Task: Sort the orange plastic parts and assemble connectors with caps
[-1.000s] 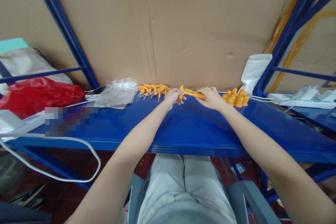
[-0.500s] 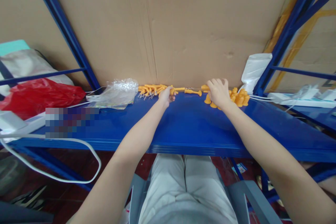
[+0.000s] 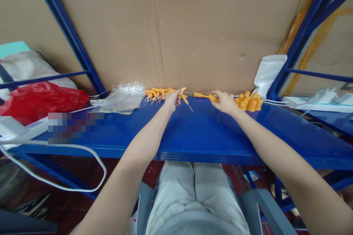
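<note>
My left hand is closed on a small orange forked plastic piece with a thin metal spring dangling from it, just right of a pile of similar orange pieces with springs. My right hand pinches an orange funnel-shaped plastic piece lying along the back of the blue shelf. A heap of orange caps sits just right of that hand.
A crumpled clear plastic bag lies left of the orange pile. A red bag and white cables are at the far left. A white bag and a white power strip are at the right. Cardboard backs the shelf.
My right hand came back from the heap of caps and took hold of the funnel piece. My left hand lifted a forked piece with its spring off the pile's edge.
</note>
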The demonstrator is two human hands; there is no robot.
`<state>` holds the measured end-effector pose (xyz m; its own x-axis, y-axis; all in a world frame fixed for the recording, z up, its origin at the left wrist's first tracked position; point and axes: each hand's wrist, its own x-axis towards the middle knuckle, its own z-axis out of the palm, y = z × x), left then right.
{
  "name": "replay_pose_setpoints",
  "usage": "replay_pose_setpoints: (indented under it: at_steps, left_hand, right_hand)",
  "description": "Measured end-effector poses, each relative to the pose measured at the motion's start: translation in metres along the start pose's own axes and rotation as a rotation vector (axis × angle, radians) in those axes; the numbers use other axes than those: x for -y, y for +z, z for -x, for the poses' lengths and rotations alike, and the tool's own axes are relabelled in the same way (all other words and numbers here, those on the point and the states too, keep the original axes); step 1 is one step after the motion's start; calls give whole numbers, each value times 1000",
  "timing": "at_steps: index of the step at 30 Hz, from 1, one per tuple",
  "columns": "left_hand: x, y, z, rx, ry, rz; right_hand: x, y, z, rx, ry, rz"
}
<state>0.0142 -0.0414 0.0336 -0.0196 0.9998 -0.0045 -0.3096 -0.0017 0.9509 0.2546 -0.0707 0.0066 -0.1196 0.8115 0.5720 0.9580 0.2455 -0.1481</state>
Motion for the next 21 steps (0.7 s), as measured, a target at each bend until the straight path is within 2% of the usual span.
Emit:
replay_pose_setpoints:
  at_steps: [3,7,12,21]
  left_hand:
    - [0,1,2,11,6,-14]
    - [1,4,4,-4,-17,-12]
    - [2,5,4,23,3,-13]
    - [-1,9,13,17,-2,-41]
  right_hand:
    - [4,4,1,93,41,62]
    - [7,4,2,141,57,84]
    - [4,6,2,126,-24,86]
    - [-4,-2,0,82,31,184]
